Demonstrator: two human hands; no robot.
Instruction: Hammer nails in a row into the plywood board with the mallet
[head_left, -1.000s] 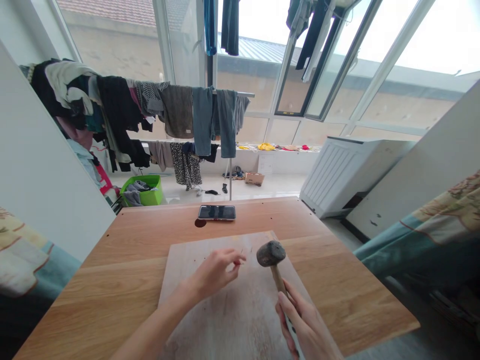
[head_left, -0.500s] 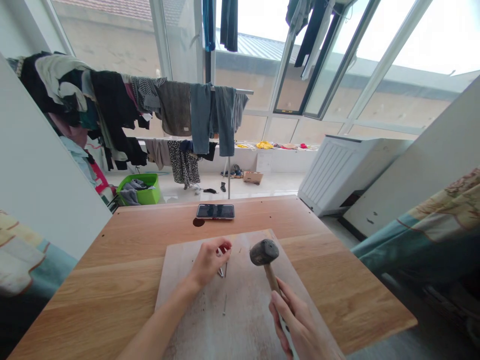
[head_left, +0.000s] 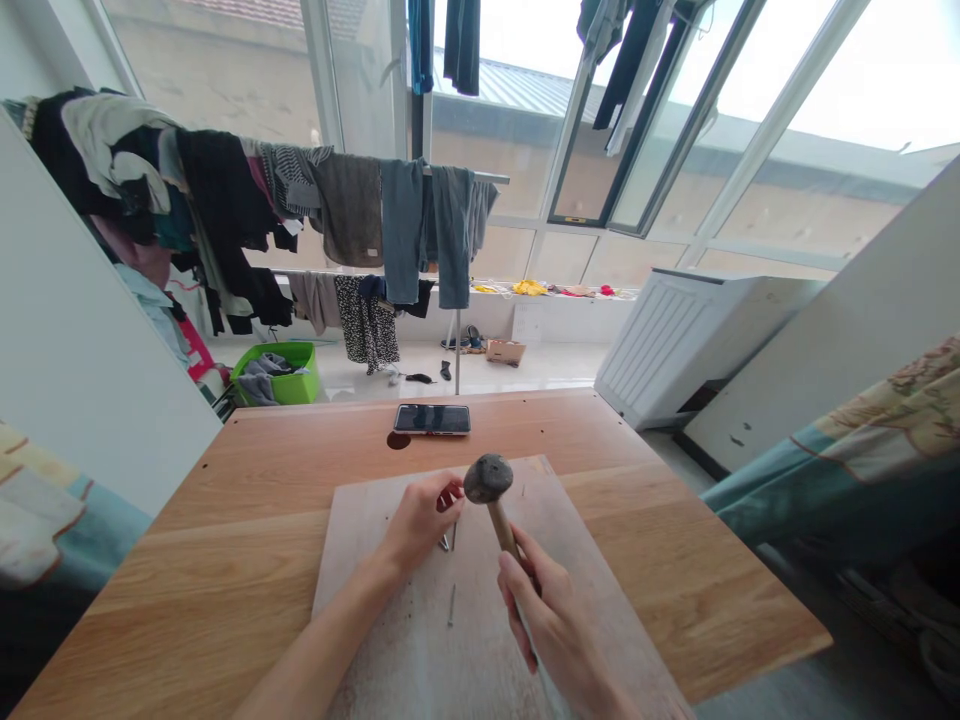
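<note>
1. Hammer, with a dark, blunt, rough-looking head and a light brown handle, held over the board, right of its middle from the person's side.
2. Right hand: fingers closed around the hammer's handle.
3. Left hand: above the board's far part, fingers curled inward; from here I can't tell whether they pinch anything.
4. Nails: one slim, silvery nail lies alone near the board's middle; two other nails show close by the left hand.
5. Board: pale, scuffed, dotted with small dark holes, flat on the wooden table.
6. Green tub: beyond the board, well off to its left, holding grey clothes.
7. Cardboard box: on the floor past the board's far edge; contents unclear.
</note>
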